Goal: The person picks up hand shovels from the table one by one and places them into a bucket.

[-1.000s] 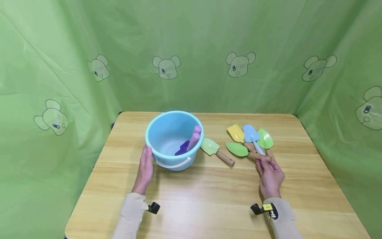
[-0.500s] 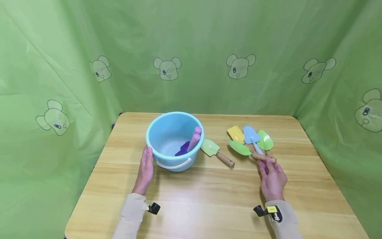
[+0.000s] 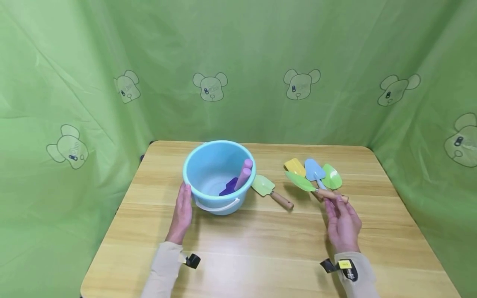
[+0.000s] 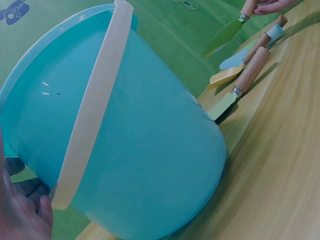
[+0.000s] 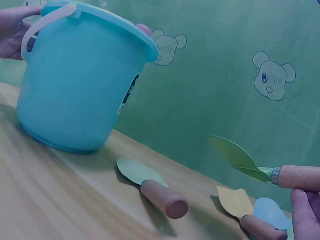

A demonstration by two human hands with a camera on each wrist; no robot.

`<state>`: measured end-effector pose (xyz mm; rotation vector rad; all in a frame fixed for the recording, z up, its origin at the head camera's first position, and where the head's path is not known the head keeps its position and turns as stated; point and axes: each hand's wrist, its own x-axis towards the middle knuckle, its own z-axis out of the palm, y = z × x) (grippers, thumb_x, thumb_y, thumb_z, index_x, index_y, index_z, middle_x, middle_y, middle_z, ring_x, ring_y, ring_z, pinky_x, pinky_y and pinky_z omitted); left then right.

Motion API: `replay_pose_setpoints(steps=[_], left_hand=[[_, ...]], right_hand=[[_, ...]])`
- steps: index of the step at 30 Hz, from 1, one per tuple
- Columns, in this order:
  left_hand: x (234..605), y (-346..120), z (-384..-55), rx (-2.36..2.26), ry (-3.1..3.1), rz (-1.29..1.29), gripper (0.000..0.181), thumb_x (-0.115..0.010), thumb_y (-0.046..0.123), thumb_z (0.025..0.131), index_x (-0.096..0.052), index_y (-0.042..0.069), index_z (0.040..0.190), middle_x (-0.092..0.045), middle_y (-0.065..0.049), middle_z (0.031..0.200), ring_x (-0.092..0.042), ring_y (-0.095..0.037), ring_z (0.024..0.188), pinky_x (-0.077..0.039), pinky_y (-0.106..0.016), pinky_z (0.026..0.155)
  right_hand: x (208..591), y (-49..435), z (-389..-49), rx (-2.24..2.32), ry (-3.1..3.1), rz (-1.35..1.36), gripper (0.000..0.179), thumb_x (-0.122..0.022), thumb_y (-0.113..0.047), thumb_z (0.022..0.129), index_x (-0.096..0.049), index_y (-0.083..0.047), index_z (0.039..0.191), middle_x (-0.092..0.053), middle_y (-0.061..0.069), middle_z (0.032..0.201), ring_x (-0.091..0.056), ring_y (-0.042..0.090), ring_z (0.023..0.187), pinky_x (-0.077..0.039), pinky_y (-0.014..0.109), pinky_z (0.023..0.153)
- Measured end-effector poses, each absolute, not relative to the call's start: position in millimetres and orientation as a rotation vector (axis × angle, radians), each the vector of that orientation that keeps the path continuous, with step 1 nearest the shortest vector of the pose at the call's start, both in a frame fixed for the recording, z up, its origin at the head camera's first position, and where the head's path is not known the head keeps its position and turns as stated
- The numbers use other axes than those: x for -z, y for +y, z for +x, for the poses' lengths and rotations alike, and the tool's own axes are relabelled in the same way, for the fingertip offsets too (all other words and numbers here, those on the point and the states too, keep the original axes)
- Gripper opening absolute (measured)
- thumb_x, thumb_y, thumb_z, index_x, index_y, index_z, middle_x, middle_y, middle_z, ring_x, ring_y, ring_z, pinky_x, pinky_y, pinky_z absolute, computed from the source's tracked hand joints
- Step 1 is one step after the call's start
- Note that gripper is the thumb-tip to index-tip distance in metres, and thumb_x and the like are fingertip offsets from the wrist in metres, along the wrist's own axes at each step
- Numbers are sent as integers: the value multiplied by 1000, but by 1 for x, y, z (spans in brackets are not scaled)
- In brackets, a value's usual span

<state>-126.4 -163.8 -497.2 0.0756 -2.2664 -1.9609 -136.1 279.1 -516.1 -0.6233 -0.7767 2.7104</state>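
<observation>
Between the thumb and fingers of my right hand [image 3: 344,227] is the wooden handle of a small garden trowel [image 3: 301,181] with a pointed green blade. In the right wrist view this trowel [image 5: 240,159] is raised above the table, blade pointing left. My left hand [image 3: 182,211] rests its extended fingers against the left side of a light blue bucket [image 3: 218,201], right at the rim. The bucket stands upright, its white handle [image 4: 92,107] hanging down the front. Inside lean two pink-purple handles [image 3: 243,178] with a dark purple part [image 3: 229,187] at the bottom.
A pale green trowel [image 3: 263,185] lies beside the bucket on the wooden table [image 3: 238,256]. Farther right, near my right hand, lie a yellow shovel [image 3: 295,167], a blue shovel [image 3: 314,169] and another green trowel [image 3: 331,177]. A green curtain [image 3: 253,116] surrounds the table.
My right hand has lifted the pointed green trowel off the other tools and drawn it slightly right and toward me. The left hand and the bucket have stayed in place.
</observation>
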Motion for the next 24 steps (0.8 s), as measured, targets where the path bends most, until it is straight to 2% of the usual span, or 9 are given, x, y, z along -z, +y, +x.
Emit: replay_pose_setpoints(steps=[5,10,12,19,24], left_hand=[[498,-163,-126,1961,-2251,59,61,-21,54,111,-19,28,166,-29,-5,172,-24,-32,160,-12,-69,128],[498,-163,-127,1964,-2231,25,60,-21,51,112,-19,27,166,-29,-6,171,-24,-32,160,-12,-68,129],[498,-163,-127,1965,-2226,13,60,-21,51,112,-19,26,167,-30,-7,171,-24,-33,160,-12,-68,129],[499,-164,-127,1975,-2236,33,59,-22,53,111,-20,31,166,-29,-4,171,-24,-31,160,-11,-69,128],[500,-164,-126,1969,-2254,57,59,-22,55,111,-19,33,166,-27,-2,172,-22,-30,161,-9,-69,128]], right_hand=[[511,281,-132,-2771,-784,-524,21,-66,-2,99,-68,0,119,-74,13,119,-72,22,115,-52,29,110],[503,280,-129,-2813,-825,-420,27,-63,-5,101,-66,0,128,-74,11,121,-72,20,117,-50,28,111],[500,279,-129,-2827,-815,-386,25,-62,-4,102,-66,0,127,-73,12,122,-72,20,116,-50,28,112],[483,270,-128,-2861,-788,-284,24,-58,-4,104,-63,0,127,-71,14,124,-69,22,120,-47,29,116],[470,262,-129,-2873,-798,-282,25,-60,-5,103,-64,-2,128,-71,12,124,-70,22,118,-49,27,114]])
